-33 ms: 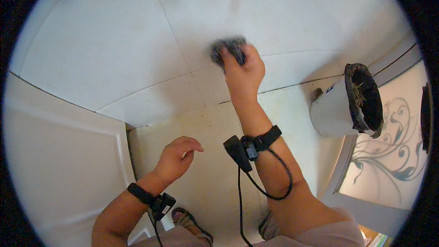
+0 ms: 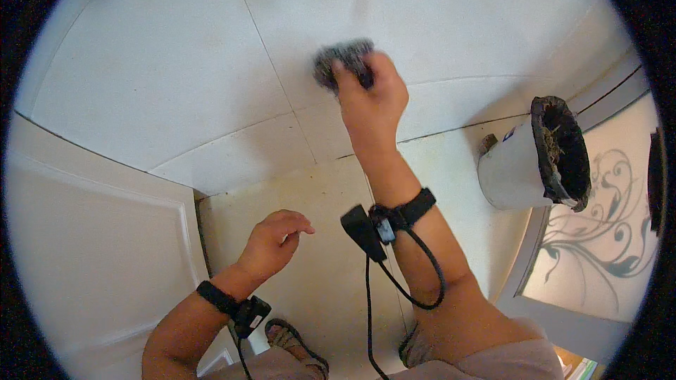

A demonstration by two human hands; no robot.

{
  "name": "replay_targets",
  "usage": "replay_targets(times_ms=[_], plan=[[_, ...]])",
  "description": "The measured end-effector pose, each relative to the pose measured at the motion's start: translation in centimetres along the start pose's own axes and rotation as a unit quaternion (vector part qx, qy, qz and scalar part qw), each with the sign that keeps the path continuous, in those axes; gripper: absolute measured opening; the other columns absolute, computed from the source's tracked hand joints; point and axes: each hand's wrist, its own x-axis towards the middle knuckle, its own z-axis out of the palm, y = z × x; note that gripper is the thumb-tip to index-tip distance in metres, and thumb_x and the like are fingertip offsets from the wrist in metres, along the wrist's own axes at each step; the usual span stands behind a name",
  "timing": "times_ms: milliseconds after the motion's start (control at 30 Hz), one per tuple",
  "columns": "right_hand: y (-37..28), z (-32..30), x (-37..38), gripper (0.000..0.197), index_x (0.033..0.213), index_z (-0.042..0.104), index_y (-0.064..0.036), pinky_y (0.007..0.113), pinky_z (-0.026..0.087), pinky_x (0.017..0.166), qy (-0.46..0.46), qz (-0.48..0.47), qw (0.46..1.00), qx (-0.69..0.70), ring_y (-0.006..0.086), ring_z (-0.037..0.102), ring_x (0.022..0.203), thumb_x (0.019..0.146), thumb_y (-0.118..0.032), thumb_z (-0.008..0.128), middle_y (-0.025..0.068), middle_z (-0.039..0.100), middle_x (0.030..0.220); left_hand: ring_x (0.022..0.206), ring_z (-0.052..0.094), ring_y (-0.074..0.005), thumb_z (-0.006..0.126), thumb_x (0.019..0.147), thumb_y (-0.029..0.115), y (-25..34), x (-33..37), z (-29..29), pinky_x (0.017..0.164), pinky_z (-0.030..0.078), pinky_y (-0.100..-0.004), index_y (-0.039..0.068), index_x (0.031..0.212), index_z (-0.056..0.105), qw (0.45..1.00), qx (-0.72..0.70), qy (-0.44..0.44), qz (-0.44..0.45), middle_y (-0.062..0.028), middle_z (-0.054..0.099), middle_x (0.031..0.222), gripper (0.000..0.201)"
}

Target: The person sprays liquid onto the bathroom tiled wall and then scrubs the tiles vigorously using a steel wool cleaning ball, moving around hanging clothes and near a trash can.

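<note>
My right hand (image 2: 373,102) grips a crumpled dark grey cloth (image 2: 325,69), its thumb and fingers closed round it. The cloth is pressed to the white tiled wall (image 2: 190,63), above the line where the lower row of tiles begins; motion smears its edges. Lower and to the left, my left hand (image 2: 271,243) hangs in the air over the pale floor. Its fingers bend loosely, the thumb stands a little apart, and it holds nothing. Each wrist carries a black strap with a small device and a cable.
At the right a white bin (image 2: 510,172) lined with a black bag stands near the wall, a small brown object (image 2: 487,143) beside it. A white panelled door (image 2: 98,239) rises at the left. A panel with dark scrollwork (image 2: 598,239) is at far right. My sandalled foot (image 2: 285,338) shows below.
My right hand has slid the cloth a little up and to the left along the wall. My left hand has stayed in place.
</note>
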Motion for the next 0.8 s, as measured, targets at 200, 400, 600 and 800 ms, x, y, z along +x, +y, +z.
replay_targets(times_ms=[200,400,600,800], plan=[[7.8,-4.9,-3.2,0.019,0.08,0.055,0.0,0.03,0.047,0.062,0.043,0.202,0.977,-0.057,0.0163,0.054,0.065,0.073,-0.005,0.071,0.0078,0.059,0.071,0.09,0.06,-0.0275,0.054,0.076,-0.009,1.8,2.1,0.0,0.076,0.05,-0.0339,0.011,0.09,0.064,1.0,-0.024,0.016,-0.007,-0.0086,0.063,0.096,0.026],[2.4,-1.7,-0.6,0.019,0.084,0.056,-0.0022,0.031,0.048,0.065,0.035,0.082,0.995,-0.036,0.0176,0.057,0.069,0.074,-0.008,0.072,0.0095,0.061,0.078,0.092,0.061,-0.0287,0.056,0.075,-0.009,0.4,0.1,0.0,0.078,0.05,-0.0366,0.009,0.09,0.064,0.998,0.041,-0.037,0.013,-0.0109,0.064,0.097,0.024],[-1.0,3.9,-0.7,0.023,0.085,0.055,-0.0037,0.036,0.048,0.065,-0.02,-0.196,0.978,-0.069,0.0358,0.057,0.073,0.07,-0.01,0.071,0.0147,0.057,0.079,0.091,0.06,-0.0301,0.054,0.075,-0.008,0.5,0.8,0.3,0.077,0.05,-0.0354,0.01,0.092,0.065,0.998,0.051,-0.016,-0.045,-0.0111,0.063,0.097,0.027],[14.8,-7.6,-7.4,0.025,0.099,0.061,0.002,0.039,0.048,0.081,0.064,0.201,0.95,-0.231,0.0341,0.062,0.088,0.075,-0.006,0.062,0.0209,0.063,0.095,0.093,0.062,-0.0259,0.055,0.076,-0.011,1.0,0.9,0.4,0.08,0.05,-0.0332,0.009,0.092,0.065,0.998,0.017,-0.049,-0.035,-0.011,0.065,0.096,0.027]])
